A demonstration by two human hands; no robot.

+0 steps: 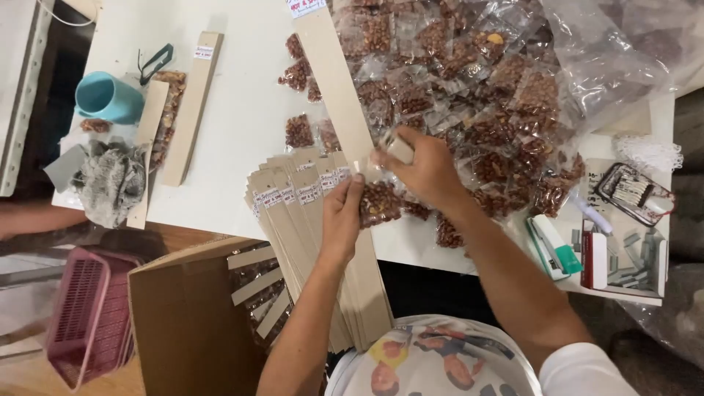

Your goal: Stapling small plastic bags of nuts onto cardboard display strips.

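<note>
The left hand (342, 214) pins a small clear packet of nuts (380, 203) against the top of the fanned stack of card strips (308, 198) at the near edge of the white tabletop (242, 110); its fingers are pressed flat on packet and card, grasping both together. The right hand (427, 172), just right of the stack, is clenched round a small pale stapler (400, 149) held at the packet's upper edge. By the look of it, the step in hand is fixing a packet to a strip. The next move would call for the stapler's mouth to sit squarely over the packet's sealed lip and the card beneath, with the left hand holding both steady so the packet does not skew. Behind the stack and to its right lies a heap of packets (469, 81), partly under a loose plastic bag (609, 59). One long strip (334, 81) runs back from the stack with packets along its left side. Left of the stack lie two more strips (192, 103), a blue cup (108, 97) and a grey rag (110, 180). Below the stack stands an open carton (183, 315) holding finished strips, with a pink basket (88, 315) at its left. Far right of the stack is a box of staples (623, 257).
</note>
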